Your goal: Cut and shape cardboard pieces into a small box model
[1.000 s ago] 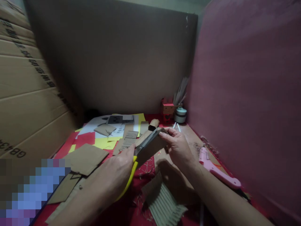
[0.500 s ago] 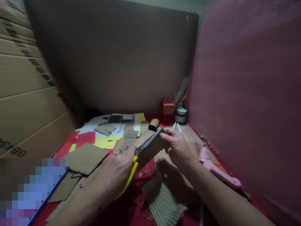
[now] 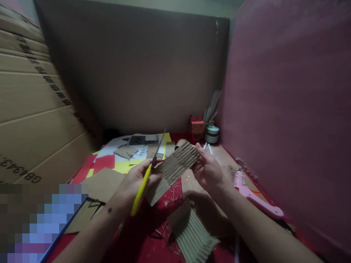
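Note:
Yellow-handled scissors [image 3: 142, 188] are in my left hand [image 3: 137, 180], their blades pointing up and away. The fingers of that hand also touch the lower left end of a corrugated cardboard piece [image 3: 178, 162]. My right hand [image 3: 210, 170] pinches the same piece at its upper right end. Ridges show on the side facing me. Below my hands, another corrugated piece [image 3: 193, 232] lies on the red cloth [image 3: 142, 239], with thin paper scraps around it.
A pink glue gun [image 3: 255, 197] lies at the right by the pink wall. Flat cardboard [image 3: 104, 182], red paper [image 3: 104, 163] and a printed sheet [image 3: 117, 143] are at the left. A small red box figure [image 3: 196, 127] and a pale jar [image 3: 211, 134] stand at the back.
The cardboard has been turned so its ridged side faces me. The scissors have swung more upright, away from my right hand, and no longer lie along the cardboard's edge.

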`<act>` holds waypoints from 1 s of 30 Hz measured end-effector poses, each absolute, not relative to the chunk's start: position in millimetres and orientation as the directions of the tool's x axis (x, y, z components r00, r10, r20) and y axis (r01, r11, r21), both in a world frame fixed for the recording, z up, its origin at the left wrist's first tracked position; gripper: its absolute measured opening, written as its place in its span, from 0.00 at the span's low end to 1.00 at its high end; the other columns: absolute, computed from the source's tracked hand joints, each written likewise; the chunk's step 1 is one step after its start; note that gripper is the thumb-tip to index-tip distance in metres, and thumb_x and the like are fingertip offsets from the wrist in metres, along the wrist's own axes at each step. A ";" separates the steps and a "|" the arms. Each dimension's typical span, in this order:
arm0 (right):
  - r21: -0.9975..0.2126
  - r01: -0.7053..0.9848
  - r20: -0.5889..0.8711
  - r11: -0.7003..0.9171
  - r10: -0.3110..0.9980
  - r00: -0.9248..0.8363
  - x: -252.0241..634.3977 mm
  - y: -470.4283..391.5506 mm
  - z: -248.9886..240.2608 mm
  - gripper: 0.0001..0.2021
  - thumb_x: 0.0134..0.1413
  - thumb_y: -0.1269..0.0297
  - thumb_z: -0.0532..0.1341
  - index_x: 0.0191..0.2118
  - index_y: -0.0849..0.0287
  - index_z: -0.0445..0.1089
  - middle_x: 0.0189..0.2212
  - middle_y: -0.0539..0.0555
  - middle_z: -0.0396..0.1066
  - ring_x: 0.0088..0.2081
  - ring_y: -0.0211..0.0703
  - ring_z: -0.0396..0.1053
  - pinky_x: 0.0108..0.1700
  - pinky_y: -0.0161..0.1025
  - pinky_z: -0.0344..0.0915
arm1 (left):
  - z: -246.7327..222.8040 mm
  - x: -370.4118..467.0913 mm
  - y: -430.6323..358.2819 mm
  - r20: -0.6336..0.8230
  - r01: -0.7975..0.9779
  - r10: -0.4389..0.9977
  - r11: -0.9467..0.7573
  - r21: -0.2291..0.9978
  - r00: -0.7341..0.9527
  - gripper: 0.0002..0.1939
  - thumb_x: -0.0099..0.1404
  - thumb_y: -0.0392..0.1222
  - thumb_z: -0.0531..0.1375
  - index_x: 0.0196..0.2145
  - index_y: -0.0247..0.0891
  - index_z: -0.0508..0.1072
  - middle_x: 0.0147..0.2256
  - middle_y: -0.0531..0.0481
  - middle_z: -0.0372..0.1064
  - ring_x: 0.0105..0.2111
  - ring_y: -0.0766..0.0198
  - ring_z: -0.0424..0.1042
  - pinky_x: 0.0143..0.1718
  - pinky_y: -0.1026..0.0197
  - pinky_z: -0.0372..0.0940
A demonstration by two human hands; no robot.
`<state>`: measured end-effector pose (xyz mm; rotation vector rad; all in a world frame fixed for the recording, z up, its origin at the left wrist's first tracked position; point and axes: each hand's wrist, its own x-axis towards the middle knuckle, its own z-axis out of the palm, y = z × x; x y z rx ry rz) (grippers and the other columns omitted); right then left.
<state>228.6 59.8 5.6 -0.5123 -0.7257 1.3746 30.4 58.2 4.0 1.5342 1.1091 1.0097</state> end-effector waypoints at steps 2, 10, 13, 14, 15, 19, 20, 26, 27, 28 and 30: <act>-0.691 -0.720 0.164 0.065 0.984 -0.069 229.2 58.6 6.4 0.16 0.46 0.52 0.63 0.32 0.61 0.73 0.25 0.51 0.74 0.31 0.41 0.71 0.38 0.38 0.66 | 3.7 31.3 57.1 0.068 0.109 0.978 -0.090 0.990 0.196 0.20 0.51 0.44 0.65 0.43 0.41 0.69 0.23 0.58 0.66 0.19 0.70 0.63 0.20 0.69 0.57; -0.798 -0.594 0.230 0.095 0.961 -0.155 220.8 55.8 -0.5 0.11 0.44 0.59 0.65 0.31 0.62 0.72 0.25 0.53 0.74 0.30 0.43 0.72 0.38 0.43 0.67 | 8.2 33.0 56.4 0.039 0.083 0.975 -0.058 0.995 0.218 0.23 0.50 0.46 0.66 0.44 0.40 0.68 0.31 0.53 0.73 0.28 0.63 0.72 0.30 0.64 0.66; -0.833 -0.537 0.231 0.133 0.965 -0.121 217.1 56.9 -5.1 0.11 0.44 0.60 0.66 0.30 0.63 0.72 0.26 0.54 0.75 0.28 0.43 0.72 0.37 0.43 0.67 | 8.7 33.4 55.1 0.033 0.124 0.981 -0.057 0.991 0.191 0.22 0.51 0.45 0.66 0.44 0.40 0.69 0.31 0.53 0.73 0.28 0.65 0.71 0.29 0.66 0.64; -0.841 -0.524 0.227 0.139 0.968 -0.109 216.8 57.4 -6.3 0.11 0.45 0.60 0.65 0.29 0.64 0.72 0.26 0.54 0.75 0.28 0.43 0.72 0.36 0.43 0.67 | 8.3 33.5 55.0 0.036 0.133 0.982 -0.061 0.989 0.186 0.21 0.51 0.44 0.66 0.43 0.40 0.69 0.31 0.53 0.73 0.28 0.65 0.70 0.29 0.67 0.64; -0.847 -0.512 0.225 0.145 0.969 -0.098 216.9 57.8 -6.9 0.11 0.45 0.59 0.65 0.29 0.64 0.72 0.25 0.55 0.74 0.28 0.43 0.72 0.36 0.43 0.67 | 7.6 33.7 55.1 0.038 0.134 0.981 -0.065 0.989 0.191 0.21 0.51 0.44 0.66 0.43 0.39 0.70 0.31 0.53 0.73 0.27 0.65 0.70 0.28 0.67 0.63; -0.820 -0.553 0.281 0.151 0.947 -0.158 220.0 56.3 -3.8 0.10 0.49 0.59 0.62 0.33 0.62 0.73 0.29 0.55 0.75 0.31 0.43 0.72 0.35 0.42 0.68 | 5.2 34.6 55.4 0.036 0.039 0.960 -0.049 0.998 0.279 0.19 0.52 0.41 0.66 0.42 0.38 0.71 0.31 0.52 0.73 0.29 0.62 0.71 0.31 0.64 0.65; -0.803 -0.578 0.309 0.143 0.930 -0.199 220.9 55.1 -2.1 0.11 0.50 0.59 0.62 0.36 0.61 0.73 0.32 0.56 0.75 0.33 0.44 0.72 0.36 0.42 0.68 | 4.9 34.6 55.0 0.037 -0.030 0.948 -0.029 0.999 0.316 0.18 0.52 0.40 0.65 0.42 0.37 0.71 0.31 0.52 0.72 0.30 0.61 0.71 0.33 0.63 0.65; -0.767 -0.639 0.299 0.063 0.916 -0.269 221.3 50.3 1.4 0.21 0.42 0.63 0.68 0.46 0.54 0.69 0.38 0.52 0.73 0.32 0.40 0.71 0.35 0.39 0.66 | 2.1 32.2 52.0 -0.165 -0.209 0.788 0.348 0.914 0.593 0.06 0.54 0.38 0.62 0.29 0.32 0.74 0.24 0.49 0.70 0.22 0.66 0.68 0.26 0.65 0.65; -0.765 -0.643 0.279 0.051 0.925 -0.259 220.5 50.2 1.0 0.20 0.40 0.64 0.70 0.43 0.54 0.70 0.35 0.51 0.74 0.29 0.38 0.70 0.33 0.37 0.65 | 1.3 31.8 52.0 -0.198 -0.172 0.753 0.382 0.908 0.627 0.07 0.53 0.40 0.63 0.26 0.33 0.73 0.20 0.51 0.68 0.17 0.69 0.65 0.20 0.67 0.62; -0.762 -0.646 0.263 0.049 0.934 -0.239 219.7 50.3 0.6 0.19 0.37 0.64 0.71 0.40 0.56 0.72 0.31 0.50 0.73 0.27 0.36 0.68 0.31 0.35 0.64 | 0.4 31.7 52.2 -0.222 -0.125 0.726 0.390 0.912 0.651 0.09 0.51 0.42 0.64 0.22 0.33 0.72 0.18 0.51 0.66 0.14 0.71 0.61 0.16 0.67 0.58; -0.760 -0.646 0.239 0.076 0.956 -0.169 218.5 50.5 0.7 0.14 0.33 0.65 0.72 0.32 0.59 0.73 0.25 0.48 0.72 0.24 0.34 0.65 0.27 0.32 0.62 | -1.0 32.2 52.9 -0.207 -0.058 0.783 0.296 0.954 0.587 0.14 0.47 0.48 0.65 0.18 0.34 0.71 0.14 0.51 0.65 0.11 0.69 0.59 0.12 0.66 0.56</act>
